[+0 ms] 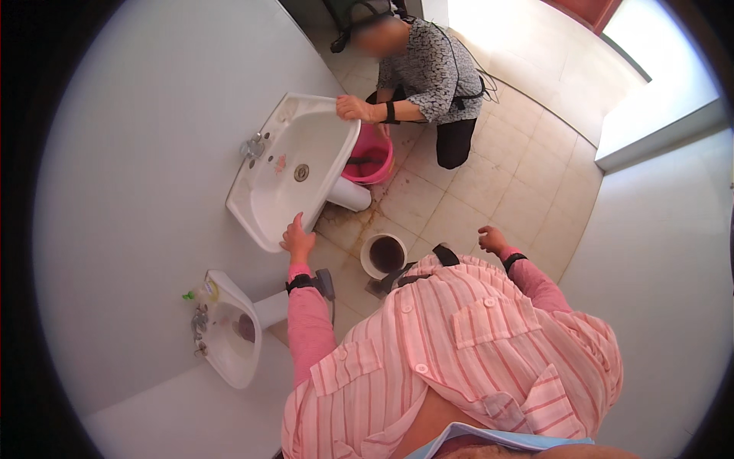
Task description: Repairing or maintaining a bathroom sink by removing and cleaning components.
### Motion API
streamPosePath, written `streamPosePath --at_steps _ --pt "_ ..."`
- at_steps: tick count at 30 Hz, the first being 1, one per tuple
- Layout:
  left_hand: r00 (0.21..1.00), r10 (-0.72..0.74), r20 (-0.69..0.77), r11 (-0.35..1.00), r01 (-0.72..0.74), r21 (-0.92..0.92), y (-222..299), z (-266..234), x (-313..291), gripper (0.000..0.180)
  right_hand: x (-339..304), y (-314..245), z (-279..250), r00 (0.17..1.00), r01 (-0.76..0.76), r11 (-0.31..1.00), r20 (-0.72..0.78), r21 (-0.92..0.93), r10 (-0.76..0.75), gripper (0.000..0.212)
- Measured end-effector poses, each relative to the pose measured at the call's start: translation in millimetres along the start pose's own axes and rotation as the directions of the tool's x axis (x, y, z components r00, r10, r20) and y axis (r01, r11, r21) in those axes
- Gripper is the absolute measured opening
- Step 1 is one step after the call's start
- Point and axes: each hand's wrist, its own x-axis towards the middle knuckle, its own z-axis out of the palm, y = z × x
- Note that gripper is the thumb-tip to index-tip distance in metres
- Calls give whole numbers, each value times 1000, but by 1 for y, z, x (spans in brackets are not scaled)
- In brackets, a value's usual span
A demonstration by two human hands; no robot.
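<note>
A large white washbasin (267, 195) with a metal tap stands against the wall on the left. My left hand (299, 240) is on its near rim, thumb stretched out and the other fingers bent over the edge. Out to the right, above the floor tiles, my right hand (492, 239) holds nothing; its fingers are loosely bent and apart. Across the basin, a person crouches with one hand (353, 109) on the far corner of the rim. The white pedestal (349, 196) shows below the basin's front edge.
Beside the pedestal is a pink bucket (384, 170) with something dark inside. Nearer me, a white bucket (367, 264) contains dark liquid. A smaller washbasin (246, 366) stands at the lower left. Tiled floor (489, 176) extends to the right, stained around the pedestal.
</note>
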Motion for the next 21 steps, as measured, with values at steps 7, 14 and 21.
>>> streamPosePath --at_steps 7,14,21 --pt "998 11 -64 1000 -10 13 1 5 0 60 24 -124 11 795 602 774 61 -199 -603 38" --pt "962 11 -273 997 12 82 3 20 0 42 14 -325 61 379 925 372 146 -69 -914 36" --pt "914 -79 -399 994 103 38 16 22 -6 27 36 -433 134 267 952 163 447 -257 -854 43"
